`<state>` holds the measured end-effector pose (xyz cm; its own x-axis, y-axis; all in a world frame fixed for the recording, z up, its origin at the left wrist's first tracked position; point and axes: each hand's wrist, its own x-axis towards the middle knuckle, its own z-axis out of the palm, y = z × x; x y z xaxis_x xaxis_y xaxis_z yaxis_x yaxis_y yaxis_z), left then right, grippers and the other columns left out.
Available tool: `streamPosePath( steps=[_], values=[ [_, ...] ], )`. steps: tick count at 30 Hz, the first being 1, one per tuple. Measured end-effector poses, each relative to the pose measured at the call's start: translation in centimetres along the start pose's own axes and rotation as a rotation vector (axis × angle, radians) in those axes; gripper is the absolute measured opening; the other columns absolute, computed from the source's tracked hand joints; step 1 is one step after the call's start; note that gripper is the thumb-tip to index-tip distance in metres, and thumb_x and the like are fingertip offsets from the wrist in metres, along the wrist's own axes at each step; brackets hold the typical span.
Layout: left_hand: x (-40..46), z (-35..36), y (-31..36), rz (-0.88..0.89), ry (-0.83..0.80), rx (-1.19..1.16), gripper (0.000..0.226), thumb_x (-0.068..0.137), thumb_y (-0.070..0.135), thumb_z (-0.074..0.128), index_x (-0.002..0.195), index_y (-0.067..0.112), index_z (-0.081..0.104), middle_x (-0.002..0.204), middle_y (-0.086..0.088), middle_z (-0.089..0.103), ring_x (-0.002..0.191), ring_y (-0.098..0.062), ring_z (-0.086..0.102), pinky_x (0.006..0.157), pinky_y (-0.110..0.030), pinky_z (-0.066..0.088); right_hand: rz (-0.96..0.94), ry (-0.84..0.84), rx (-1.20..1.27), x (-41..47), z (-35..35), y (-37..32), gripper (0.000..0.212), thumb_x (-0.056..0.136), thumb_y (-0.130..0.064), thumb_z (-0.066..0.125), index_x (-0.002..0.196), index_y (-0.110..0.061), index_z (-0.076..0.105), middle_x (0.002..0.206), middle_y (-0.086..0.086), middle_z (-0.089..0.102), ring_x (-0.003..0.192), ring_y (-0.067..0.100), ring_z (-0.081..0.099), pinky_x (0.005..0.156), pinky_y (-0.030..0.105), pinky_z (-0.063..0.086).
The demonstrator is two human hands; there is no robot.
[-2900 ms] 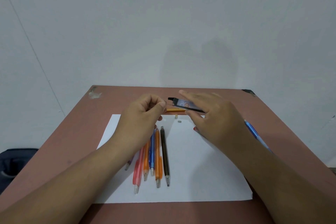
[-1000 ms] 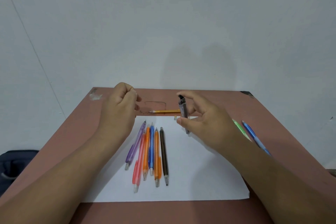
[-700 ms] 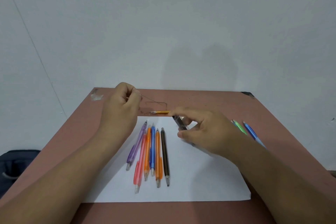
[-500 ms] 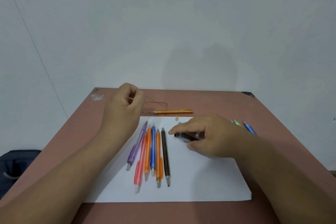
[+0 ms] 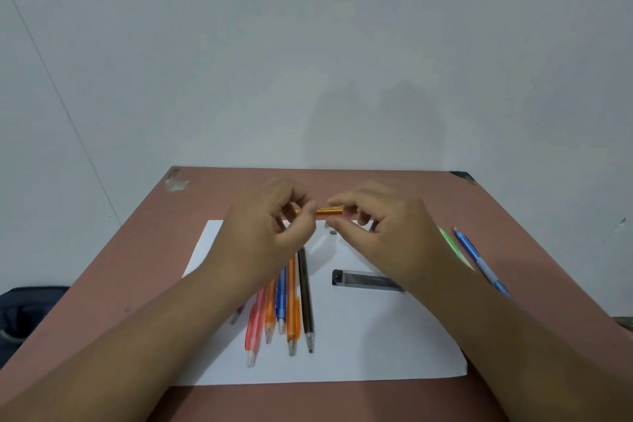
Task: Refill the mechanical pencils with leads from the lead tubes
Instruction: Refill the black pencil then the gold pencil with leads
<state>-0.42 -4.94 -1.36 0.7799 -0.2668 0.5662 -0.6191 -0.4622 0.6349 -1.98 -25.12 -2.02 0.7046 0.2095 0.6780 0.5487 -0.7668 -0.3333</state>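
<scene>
Between both hands, slim yellow-orange mechanical pencil (image 5: pixel 325 211) lies crosswise, long axis left-right; right hand (image 5: pixel 380 233) pinches its end, left hand (image 5: pixel 270 233) fingers curled at other end, lead unclear.

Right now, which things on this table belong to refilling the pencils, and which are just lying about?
In use: yellow mechanical pencil, held by left hand and right hand; lead tube; pencil row.
Lying about: white paper, dark bag.

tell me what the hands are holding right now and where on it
The right hand pinches the yellow pencil at its right end. The left hand pinches something too thin to identify.
</scene>
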Motion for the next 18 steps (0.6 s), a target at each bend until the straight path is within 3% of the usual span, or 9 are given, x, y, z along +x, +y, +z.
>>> streamPosePath(
  steps=[6, 8, 11, 15, 18],
  values=[
    [0.0, 0.2, -0.1, 0.096, 0.004, 0.013, 0.016, 0.095, 0.044, 0.055, 0.093, 0.032, 0.066, 0.091, 0.017, 0.062, 0.087, -0.008, 0.060, 0.066, -0.020, 0.049, -0.073, 0.032, -0.007, 0.2, 0.2, 0.0, 0.009, 0.092, -0.023, 0.071, 0.095, -0.019, 0.079, 0.083, -0.006, 0.069, 0.072, 0.012, 0.061, 0.062, 0.033, 0.051],
    [0.2, -0.2, 0.2, 0.033, -0.027, -0.032, 0.013, 0.098, 0.050, 0.052, 0.099, 0.041, 0.062, 0.099, 0.025, 0.062, 0.091, -0.002, 0.060, 0.069, -0.014, 0.048, -0.040, 0.056, -0.004, 0.1, -0.1, 0.0, 0.007, 0.091, -0.019, 0.071, 0.091, -0.019, 0.078, 0.080, -0.008, 0.067, 0.070, 0.011, 0.059, 0.060, 0.034, 0.051],
    [1.3, -0.9, 0.2, -0.103, -0.081, -0.037, 0.006, 0.095, 0.051, 0.052, 0.099, 0.050, 0.056, 0.094, 0.028, 0.063, 0.088, 0.009, 0.058, 0.065, -0.010, 0.046, 0.122, 0.098, 0.067, 0.0, -0.7, 0.0, 0.007, 0.090, -0.016, 0.072, 0.088, -0.022, 0.077, 0.080, -0.011, 0.067, 0.068, 0.011, 0.059, 0.055, 0.028, 0.055],
    [3.2, -1.6, -0.4, -0.140, -0.303, 0.281, 0.006, 0.097, 0.044, 0.058, 0.091, 0.046, 0.060, 0.091, 0.026, 0.062, 0.082, 0.007, 0.057, 0.066, -0.015, 0.042, 0.297, 0.155, 0.084, 0.1, -1.3, 0.4, 0.013, 0.090, -0.015, 0.071, 0.085, -0.026, 0.076, 0.076, -0.011, 0.068, 0.072, 0.012, 0.062, 0.061, 0.023, 0.053],
    [4.3, -1.0, -1.4, -0.100, -0.396, 0.489, 0.011, 0.097, 0.039, 0.061, 0.104, 0.038, 0.070, 0.091, 0.023, 0.059, 0.078, 0.004, 0.054, 0.066, -0.013, 0.039, 0.364, 0.156, 0.090, 0.2, -1.6, 0.4, 0.012, 0.090, -0.017, 0.071, 0.087, -0.027, 0.076, 0.076, -0.016, 0.070, 0.076, 0.005, 0.065, 0.066, 0.016, 0.053]
  ],
)
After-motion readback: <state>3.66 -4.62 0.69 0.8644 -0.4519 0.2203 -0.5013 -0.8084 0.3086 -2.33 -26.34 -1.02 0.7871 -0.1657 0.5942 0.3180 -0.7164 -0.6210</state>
